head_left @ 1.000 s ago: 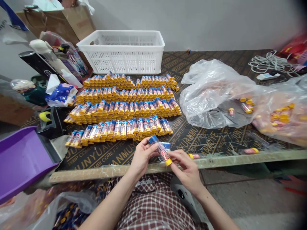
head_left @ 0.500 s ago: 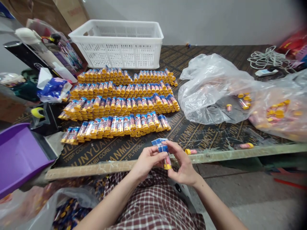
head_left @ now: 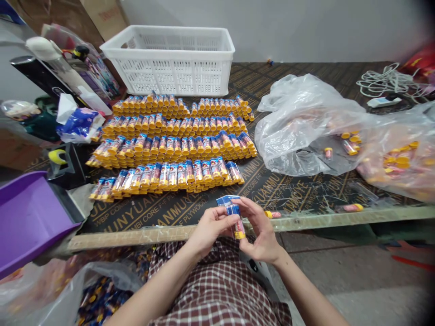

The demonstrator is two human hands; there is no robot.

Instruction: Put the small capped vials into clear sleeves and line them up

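Just over the table's front edge, I hold a small clear tube [head_left: 239, 229] with a yellow cap at its lower end and a blue printed label [head_left: 233, 210] around its top. My left hand [head_left: 211, 228] pinches it between thumb and fingers. The fingers of my right hand [head_left: 261, 232] close on its upper right side, with the thumb beside the yellow cap. A flat blue and clear piece [head_left: 222, 200] shows behind the fingertips. Rows of similar labelled tubes [head_left: 176, 174] lie stacked beyond my hands.
A white plastic basket [head_left: 173, 74] stands behind the stacks. Clear plastic bags [head_left: 288, 136] with yellow-capped tubes lie on the right. One loose tube [head_left: 273, 214] rests near the edge. A purple dustpan [head_left: 30, 217] and tape dispenser [head_left: 66, 167] sit left. Another bag [head_left: 102, 294] of tubes is below.
The camera view has shifted slightly, so everything appears a little further right. Both hands keep nearly the same grip on the tube.
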